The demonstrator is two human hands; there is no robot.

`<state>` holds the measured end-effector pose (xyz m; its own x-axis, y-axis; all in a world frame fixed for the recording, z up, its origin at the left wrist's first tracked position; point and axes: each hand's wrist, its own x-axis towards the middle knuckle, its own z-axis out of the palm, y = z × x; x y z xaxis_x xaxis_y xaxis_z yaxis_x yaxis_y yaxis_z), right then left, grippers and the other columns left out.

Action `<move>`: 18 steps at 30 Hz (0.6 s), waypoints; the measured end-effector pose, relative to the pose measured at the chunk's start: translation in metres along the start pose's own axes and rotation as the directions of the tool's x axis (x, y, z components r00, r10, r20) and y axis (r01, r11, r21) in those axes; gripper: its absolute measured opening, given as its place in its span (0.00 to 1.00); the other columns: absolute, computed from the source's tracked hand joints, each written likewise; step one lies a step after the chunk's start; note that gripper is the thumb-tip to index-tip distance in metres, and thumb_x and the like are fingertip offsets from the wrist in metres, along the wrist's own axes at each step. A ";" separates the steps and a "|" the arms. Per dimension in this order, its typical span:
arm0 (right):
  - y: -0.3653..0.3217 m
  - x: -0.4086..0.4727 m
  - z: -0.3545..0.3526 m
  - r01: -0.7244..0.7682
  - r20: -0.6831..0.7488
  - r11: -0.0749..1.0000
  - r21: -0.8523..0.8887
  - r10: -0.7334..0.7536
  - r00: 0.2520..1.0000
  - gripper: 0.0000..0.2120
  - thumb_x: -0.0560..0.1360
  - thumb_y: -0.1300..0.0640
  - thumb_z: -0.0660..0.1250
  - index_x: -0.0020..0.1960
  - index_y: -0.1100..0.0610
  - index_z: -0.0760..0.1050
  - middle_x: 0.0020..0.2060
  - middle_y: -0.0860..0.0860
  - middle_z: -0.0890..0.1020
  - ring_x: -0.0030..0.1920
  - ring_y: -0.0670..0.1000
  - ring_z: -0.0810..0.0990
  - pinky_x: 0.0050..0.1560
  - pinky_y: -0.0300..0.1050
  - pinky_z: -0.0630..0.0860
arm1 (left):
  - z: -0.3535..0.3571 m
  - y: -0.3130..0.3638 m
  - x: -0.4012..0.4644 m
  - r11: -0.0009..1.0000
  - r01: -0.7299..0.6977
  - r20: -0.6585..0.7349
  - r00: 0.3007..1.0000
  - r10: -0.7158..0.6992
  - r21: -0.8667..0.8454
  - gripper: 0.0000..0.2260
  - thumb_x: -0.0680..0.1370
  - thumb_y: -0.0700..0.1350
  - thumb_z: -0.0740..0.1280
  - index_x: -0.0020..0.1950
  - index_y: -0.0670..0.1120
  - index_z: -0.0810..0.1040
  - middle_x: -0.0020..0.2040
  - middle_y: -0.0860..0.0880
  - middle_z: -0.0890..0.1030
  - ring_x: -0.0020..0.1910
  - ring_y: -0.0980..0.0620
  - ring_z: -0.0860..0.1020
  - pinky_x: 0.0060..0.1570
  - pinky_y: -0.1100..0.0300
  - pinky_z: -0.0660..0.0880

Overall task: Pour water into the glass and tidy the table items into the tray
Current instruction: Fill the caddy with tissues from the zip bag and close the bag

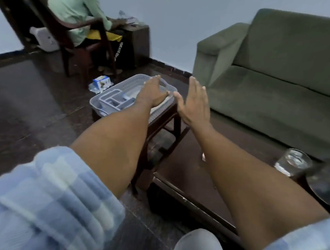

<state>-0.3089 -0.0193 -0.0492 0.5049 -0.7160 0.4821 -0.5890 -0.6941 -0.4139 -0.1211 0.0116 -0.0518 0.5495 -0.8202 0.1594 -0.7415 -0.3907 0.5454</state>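
Observation:
A grey plastic tray (pixel 112 91) with a latticed rim stands on a small dark wooden stool, with a grey divided organiser inside it. My left hand (pixel 151 93) reaches out flat over the tray's right side, fingers apart, holding nothing. My right hand (pixel 196 103) is stretched out just right of the tray, palm turned inward, fingers straight and empty. A clear glass (pixel 292 162) with water in it stands on the dark table at the right, beside my right forearm. A dark rounded object (pixel 326 185) at the right edge is blurred.
The dark wooden table (pixel 186 165) runs from the stool toward me. A green sofa (pixel 281 74) fills the right. At the far left a person in a light green shirt sits on a wooden chair (pixel 56 23). A small blue-white box (pixel 101 81) lies on the dark floor.

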 end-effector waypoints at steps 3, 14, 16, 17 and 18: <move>-0.043 0.007 0.038 0.027 0.168 0.997 0.067 -0.038 0.985 0.40 0.83 0.36 0.57 0.84 0.62 0.54 0.83 0.58 0.61 0.83 0.58 0.57 0.84 0.54 0.49 | -0.027 -0.049 -0.003 0.991 0.083 -0.041 0.996 -0.079 0.105 0.31 0.80 0.59 0.63 0.79 0.42 0.67 0.78 0.38 0.70 0.77 0.38 0.68 0.75 0.44 0.64; -0.124 -0.001 0.100 -0.038 0.447 0.982 0.184 -0.049 0.893 0.38 0.76 0.38 0.68 0.77 0.60 0.64 0.72 0.60 0.72 0.71 0.61 0.71 0.69 0.56 0.69 | -0.061 -0.125 -0.013 0.911 0.370 -0.022 0.928 -0.372 0.182 0.33 0.70 0.71 0.63 0.65 0.50 0.81 0.65 0.45 0.81 0.65 0.41 0.78 0.67 0.39 0.68; -0.120 0.005 0.100 -0.113 0.408 0.971 0.212 0.017 0.913 0.35 0.75 0.50 0.67 0.78 0.60 0.62 0.73 0.60 0.70 0.70 0.62 0.73 0.70 0.57 0.71 | -0.063 -0.127 -0.014 0.922 0.352 0.031 0.932 -0.361 0.164 0.42 0.64 0.77 0.65 0.71 0.54 0.77 0.72 0.43 0.76 0.71 0.39 0.73 0.70 0.37 0.67; -0.115 0.009 0.100 -0.156 0.397 0.972 0.174 0.075 0.915 0.35 0.73 0.54 0.66 0.77 0.60 0.61 0.72 0.60 0.70 0.69 0.63 0.74 0.71 0.59 0.71 | -0.063 -0.128 -0.014 0.922 0.345 0.060 0.931 -0.360 0.178 0.46 0.63 0.79 0.65 0.75 0.54 0.73 0.76 0.42 0.72 0.75 0.38 0.70 0.71 0.36 0.66; -0.109 0.013 0.101 -0.186 0.403 0.980 0.077 0.140 0.904 0.33 0.72 0.56 0.65 0.76 0.61 0.63 0.71 0.61 0.72 0.69 0.64 0.74 0.72 0.60 0.69 | -0.063 -0.130 -0.013 0.920 0.336 0.084 0.930 -0.358 0.201 0.50 0.63 0.80 0.65 0.78 0.53 0.70 0.78 0.42 0.68 0.77 0.38 0.66 0.73 0.36 0.65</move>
<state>-0.1743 0.0398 -0.0757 0.6287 -0.7748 0.0664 -0.6222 -0.5525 -0.5546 -0.0081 0.0994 -0.0727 0.7440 -0.6580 -0.1164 -0.5749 -0.7191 0.3903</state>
